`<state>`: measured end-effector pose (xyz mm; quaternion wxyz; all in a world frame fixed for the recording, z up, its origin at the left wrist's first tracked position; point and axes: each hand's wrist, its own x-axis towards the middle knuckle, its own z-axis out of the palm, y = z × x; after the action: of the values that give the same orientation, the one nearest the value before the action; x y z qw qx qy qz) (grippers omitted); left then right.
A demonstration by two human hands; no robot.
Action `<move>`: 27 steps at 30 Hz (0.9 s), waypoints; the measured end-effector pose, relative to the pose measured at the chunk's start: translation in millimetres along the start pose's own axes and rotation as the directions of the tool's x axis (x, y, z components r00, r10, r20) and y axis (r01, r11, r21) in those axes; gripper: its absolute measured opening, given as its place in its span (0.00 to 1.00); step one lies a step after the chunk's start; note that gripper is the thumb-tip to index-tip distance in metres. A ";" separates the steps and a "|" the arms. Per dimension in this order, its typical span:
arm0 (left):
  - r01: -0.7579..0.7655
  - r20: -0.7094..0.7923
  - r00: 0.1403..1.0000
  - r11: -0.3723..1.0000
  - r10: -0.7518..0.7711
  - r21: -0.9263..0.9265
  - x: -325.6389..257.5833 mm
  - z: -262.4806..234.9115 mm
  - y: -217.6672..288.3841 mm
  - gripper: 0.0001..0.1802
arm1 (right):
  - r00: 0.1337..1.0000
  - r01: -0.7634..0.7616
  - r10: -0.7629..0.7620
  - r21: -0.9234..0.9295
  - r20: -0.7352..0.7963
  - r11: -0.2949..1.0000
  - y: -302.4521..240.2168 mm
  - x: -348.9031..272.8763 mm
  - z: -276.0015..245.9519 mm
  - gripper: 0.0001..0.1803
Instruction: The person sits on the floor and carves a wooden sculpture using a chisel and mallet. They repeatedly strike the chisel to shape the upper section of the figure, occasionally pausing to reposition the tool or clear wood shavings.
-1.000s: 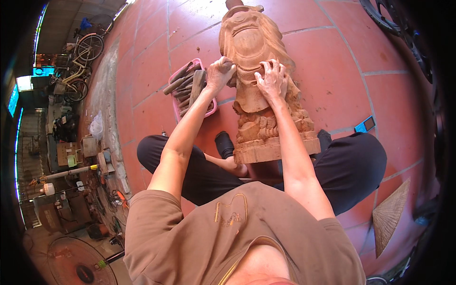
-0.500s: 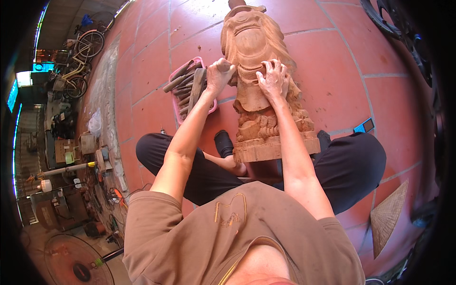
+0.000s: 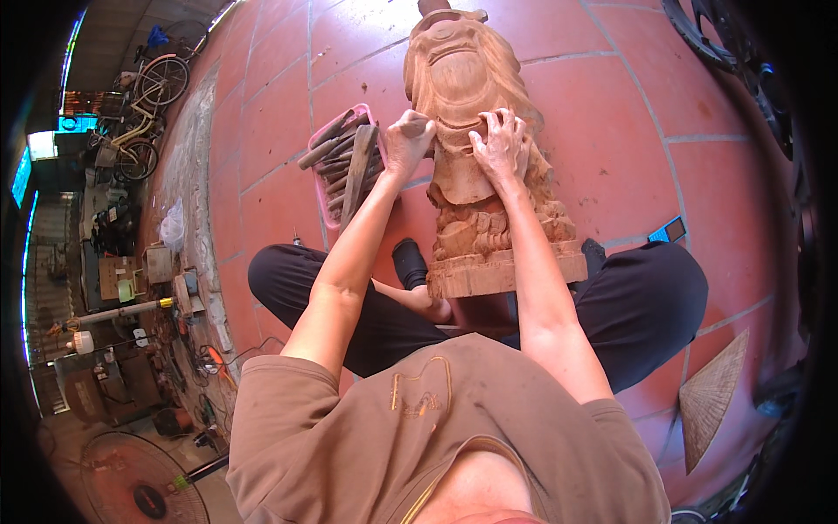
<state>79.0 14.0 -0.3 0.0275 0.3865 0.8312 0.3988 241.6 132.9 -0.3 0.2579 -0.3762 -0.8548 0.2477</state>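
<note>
A carved wooden statue [image 3: 463, 79] of a robed figure stretches away from me, its base [image 3: 497, 275] between my legs. My left hand [image 3: 408, 144] is closed at the statue's left side, wrapped round what looks like a wooden-handled chisel [image 3: 413, 128]; the round handle end shows, while the blade is hidden. Against the middle of the carving rests my right hand [image 3: 500, 148], fingers bent and spread, with no tool visible in it. Left of my left hand, a pink basket [image 3: 319, 196] holds several wooden-handled tools [image 3: 336, 162].
Red tiles [image 3: 602, 131] cover the floor. A blue phone-like device [image 3: 668, 230] lies by my right knee, a conical woven hat [image 3: 711, 402] further right. Bicycles [image 3: 148, 105] stand far left, a fan [image 3: 144, 480] lower left, and a wheel [image 3: 698, 35] at upper right.
My left hand has shifted very slightly and its wrist has turned a little, with the handle end still in its grip. The right hand stays on the statue almost unmoved.
</note>
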 end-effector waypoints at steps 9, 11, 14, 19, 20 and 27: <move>0.213 -0.135 0.865 0.597 -0.483 -0.773 23.6 29.6 -3.7 0.13 | 1.000 0.020 -0.020 -0.014 -0.006 1.000 -2.8 -0.5 -0.5 0.22; 0.253 -0.086 0.817 0.489 -0.570 -0.835 25.5 33.4 -5.5 0.14 | 1.000 0.018 -0.018 -0.013 -0.007 1.000 -1.9 -0.2 -2.3 0.22; 0.269 -0.057 0.795 0.436 -0.603 -0.859 28.8 38.0 1.7 0.14 | 1.000 0.006 -0.006 -0.018 -0.016 1.000 2.2 0.8 -2.5 0.22; 0.281 -0.049 0.805 0.451 -0.592 -0.847 36.8 35.3 -15.3 0.13 | 1.000 0.012 -0.012 0.007 -0.001 1.000 -3.7 -0.9 -3.3 0.22; 0.273 -0.068 0.807 0.473 -0.587 -0.838 35.9 35.1 -18.1 0.13 | 1.000 0.009 -0.009 0.010 -0.004 1.000 -5.6 -0.9 -3.7 0.22; 0.165 -0.235 0.842 0.646 -0.485 -0.745 24.8 37.6 17.0 0.09 | 1.000 -0.009 0.008 0.030 0.006 1.000 -0.2 0.7 -0.8 0.23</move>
<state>85.5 61.1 -7.7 0.0678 0.0929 0.6594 0.7430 241.5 133.5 0.6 0.2601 -0.3752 -0.8501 0.2626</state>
